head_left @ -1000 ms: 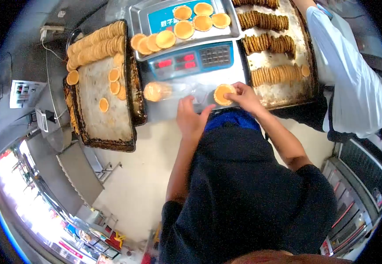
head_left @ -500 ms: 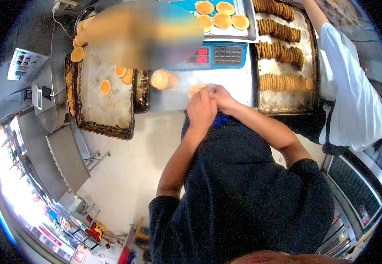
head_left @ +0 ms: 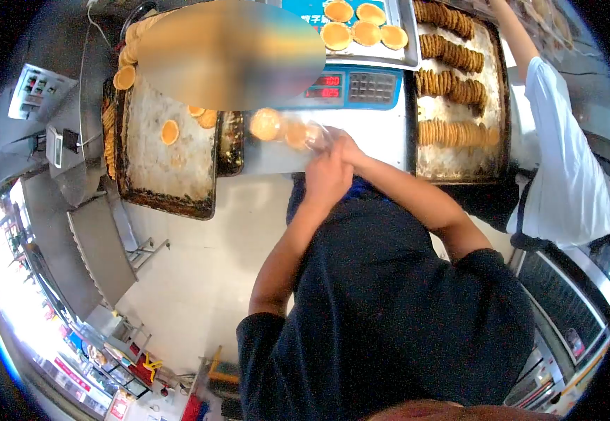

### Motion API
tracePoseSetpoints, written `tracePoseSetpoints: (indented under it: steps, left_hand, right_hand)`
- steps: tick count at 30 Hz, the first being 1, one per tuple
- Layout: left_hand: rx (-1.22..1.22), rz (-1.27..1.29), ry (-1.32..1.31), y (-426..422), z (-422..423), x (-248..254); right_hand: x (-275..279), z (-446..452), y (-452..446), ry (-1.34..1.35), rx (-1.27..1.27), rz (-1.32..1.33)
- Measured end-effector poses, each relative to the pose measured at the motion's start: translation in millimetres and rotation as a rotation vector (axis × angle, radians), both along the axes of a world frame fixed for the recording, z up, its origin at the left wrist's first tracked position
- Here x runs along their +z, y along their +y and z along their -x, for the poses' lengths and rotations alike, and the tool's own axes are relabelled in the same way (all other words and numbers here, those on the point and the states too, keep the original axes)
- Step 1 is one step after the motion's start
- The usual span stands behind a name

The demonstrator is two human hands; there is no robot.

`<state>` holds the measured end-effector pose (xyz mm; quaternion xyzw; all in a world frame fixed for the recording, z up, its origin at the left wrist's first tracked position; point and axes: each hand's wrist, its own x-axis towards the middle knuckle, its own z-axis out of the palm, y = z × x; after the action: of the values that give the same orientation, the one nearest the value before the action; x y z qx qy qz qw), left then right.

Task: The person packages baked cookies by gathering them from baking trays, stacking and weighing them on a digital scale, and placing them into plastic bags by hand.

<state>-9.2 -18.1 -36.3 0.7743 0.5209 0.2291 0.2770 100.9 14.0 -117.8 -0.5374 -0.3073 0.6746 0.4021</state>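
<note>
A clear plastic bag (head_left: 313, 133) with round golden cookies (head_left: 268, 124) inside lies on the metal counter in front of the scale. My left hand (head_left: 328, 173) is closed at the bag's right end. Touching it, my right hand (head_left: 346, 149) is closed on the same gathered plastic. Just behind the bag is the blue scale (head_left: 372, 88) with red digits. Several flat round cookies (head_left: 366, 33) lie on the metal pan (head_left: 412, 52) on top of the scale.
On the left, a baking tray (head_left: 168, 168) holds a few loose cookies. Another tray (head_left: 452, 165) on the right carries rows of browned cookies. A co-worker's arm in a light sleeve (head_left: 561, 133) reaches in at the right. A blurred patch hides the upper left.
The cookie my right hand held is no longer seen apart from the bag. Both hands have come together at the bag's end, and the view has shifted.
</note>
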Motion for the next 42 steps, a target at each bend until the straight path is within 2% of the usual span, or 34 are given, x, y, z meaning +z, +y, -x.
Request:
tracePoseSetpoints:
  steps: [2,5,8,9,10,13,14,15,16,18,20,21,24,25,27,28,29,30,31,32,33,34,35,36,38,40,42]
  left_hand:
    - [-0.062,0.049,0.003,1,2,0]
    - [-0.074,0.109,-0.005,4,2,4]
    - [-0.126,0.172,0.099,-2,-4,-23]
    - [-0.161,0.233,0.112,1,-7,-24]
    - [-0.163,0.286,0.138,4,-11,-25]
    - [-0.048,0.237,0.189,1,-21,-43]
    - [-0.059,0.18,0.099,11,-7,7]
    - [-0.024,0.202,0.034,11,-2,12]
    - [-0.011,0.223,-0.045,16,-5,10]
    - [-0.027,0.208,-0.121,13,-12,-16]
    - [-0.042,0.232,-0.088,15,-11,-1]
    - [-0.07,0.245,-0.084,15,-11,-5]
    - [-0.093,0.244,-0.092,22,-12,-7]
    - [-0.094,0.238,-0.102,23,-9,-5]
    - [-0.094,0.232,-0.12,25,-2,1]
    - [-0.057,0.255,-0.187,27,4,8]
    - [-0.051,0.291,-0.269,27,4,14]
    - [-0.084,0.425,-0.136,32,13,26]
    - [-0.013,0.481,-0.02,34,17,45]
    - [0.04,0.386,-0.059,31,16,8]
    - [0.114,0.356,-0.14,32,23,20]
    - [0.115,0.422,-0.252,35,33,30]
    - [0.147,0.394,-0.277,36,38,29]
    - [0.188,0.393,-0.299,38,37,34]
    - [0.254,0.387,-0.384,45,43,28]
    - [0.225,0.374,-0.377,50,41,16]
    - [0.226,0.36,-0.373,52,34,20]
  right_hand:
    - [8,-17,-9,0.174,0.107,0.121]
    - [6,-21,-24,0.04,-0.01,0.163]
    - [0,-26,-30,0.044,0.053,0.139]
    - [1,-23,-22,-0.285,0.258,0.085]
    - [-28,-23,-25,-0.661,0.388,-0.138]
    - [-39,-42,-21,0.153,0.315,0.099]
    - [-42,-49,-33,0.106,0.209,-0.023]
    - [-20,-56,-26,-0.108,0.291,-0.107]
    - [-16,-61,-26,-0.106,0.286,-0.099]
    - [-24,-67,-25,-0.075,0.337,-0.036]
    - [-36,-65,-26,0.234,0.218,0.106]
    - [-35,-67,-23,0.253,0.2,0.252]
    - [22,-51,-10,0.195,0.12,0.285]
    - [22,-56,-8,0.193,0.13,0.285]
    - [13,-85,-4,-0.157,0.419,-0.086]
    - [12,-99,2,-0.22,0.468,-0.149]
    - [9,-117,4,-0.282,0.408,-0.181]
    - [28,-129,6,-0.51,0.335,-0.229]
    - [38,-141,14,-0.586,0.197,-0.241]
    - [83,-141,31,-0.719,0.157,-0.2]
    - [100,-146,43,-0.658,-0.028,-0.301]
    - [86,-165,58,-0.794,-0.151,-0.423]
    - [99,-174,77,-0.82,-0.219,-0.416]
    - [117,-177,91,-0.954,-0.286,-0.516]
    - [135,-169,126,-0.942,-0.279,-0.541]
    - [118,-175,152,-1.324,-0.066,-0.574]
    - [105,-175,166,-1.649,-0.045,-0.763]
